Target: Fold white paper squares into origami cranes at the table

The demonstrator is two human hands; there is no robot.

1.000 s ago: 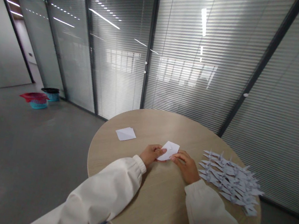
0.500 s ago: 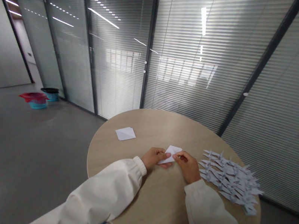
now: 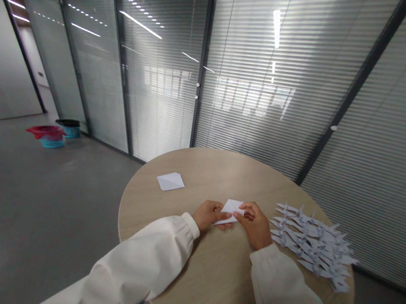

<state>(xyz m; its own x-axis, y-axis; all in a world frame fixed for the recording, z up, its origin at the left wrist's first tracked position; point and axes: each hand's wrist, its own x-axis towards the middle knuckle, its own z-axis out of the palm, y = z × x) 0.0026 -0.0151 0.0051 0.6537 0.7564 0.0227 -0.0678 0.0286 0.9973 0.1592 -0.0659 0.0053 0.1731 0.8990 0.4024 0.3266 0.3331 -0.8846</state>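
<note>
Between my hands a small folded piece of white paper [image 3: 230, 212] rests just above the round wooden table [image 3: 200, 172]. My left hand [image 3: 210, 215] pinches its left corner, and my right hand [image 3: 253, 226] grips its right side with the fingers on top. Farther left on the tabletop lies a folded white paper square [image 3: 170, 181], out of reach of both fingertips. To the right of my right hand spreads a mass of pale origami paper cranes [image 3: 312, 241], packed in overlapping rows.
Slatted blinds behind glass partitions [image 3: 261, 79] stand beyond the table. On the grey floor at the far left are a red-rimmed blue basket [image 3: 50, 138] and a dark-rimmed blue bin [image 3: 68, 127]. A doorway [image 3: 29, 52] opens at the left.
The folded paper has turned and sits lower between my hands, and my right fingers have shifted over it. The head view has dropped slightly.
</note>
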